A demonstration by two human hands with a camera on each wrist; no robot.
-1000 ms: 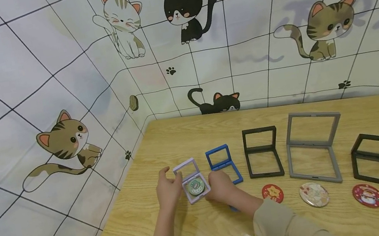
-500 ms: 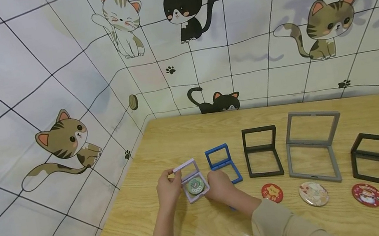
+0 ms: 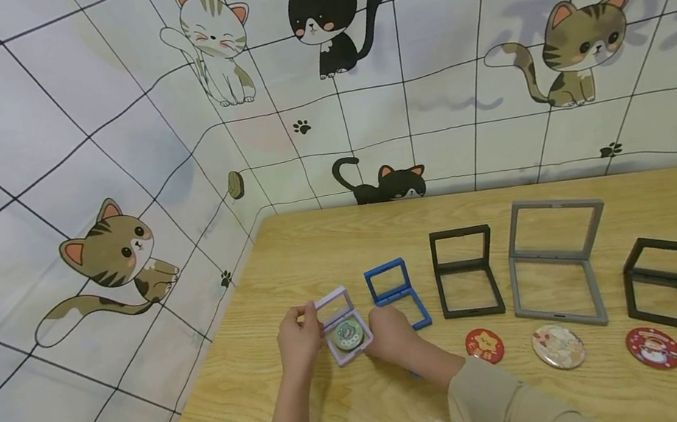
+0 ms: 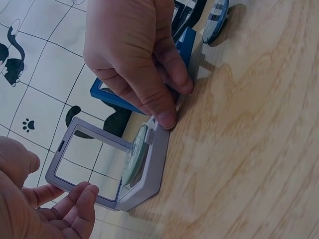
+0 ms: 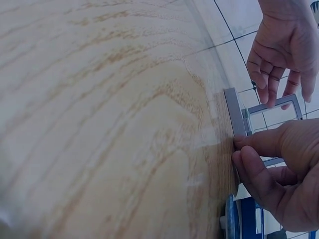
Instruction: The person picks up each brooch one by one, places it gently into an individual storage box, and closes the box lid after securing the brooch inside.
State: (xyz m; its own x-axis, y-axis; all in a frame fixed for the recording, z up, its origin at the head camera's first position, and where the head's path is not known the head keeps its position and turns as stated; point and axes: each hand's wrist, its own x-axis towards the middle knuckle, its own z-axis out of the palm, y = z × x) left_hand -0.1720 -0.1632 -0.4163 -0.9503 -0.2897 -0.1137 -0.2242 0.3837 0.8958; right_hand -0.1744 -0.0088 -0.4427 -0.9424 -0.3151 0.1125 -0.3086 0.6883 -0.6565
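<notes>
A small lilac display frame (image 3: 356,354) stands hinged open on the table, a round green button badge (image 3: 348,335) lying in its lower half. My left hand (image 3: 298,337) holds the side of the raised lid (image 4: 102,133) with its fingertips; the left wrist view has one finger behind the edge and others in front. My right hand (image 3: 396,336) pinches the near right corner of the lower half between thumb and finger. In the right wrist view the right thumb and finger (image 5: 249,154) meet at the base's edge, low against the wood.
To the right stand an open blue frame (image 3: 421,305), a black frame (image 3: 473,312), a grey frame (image 3: 561,316) and a smaller black one (image 3: 666,320). Before them lie a red star badge (image 3: 485,345), a cream badge (image 3: 559,346) and another red badge (image 3: 653,348). A blue badge (image 5: 231,219) is near my right hand.
My left fingers, spread beside the lid a second ago, have drawn together on its edge. The lid has tipped slightly; my right hand keeps its place at the base.
</notes>
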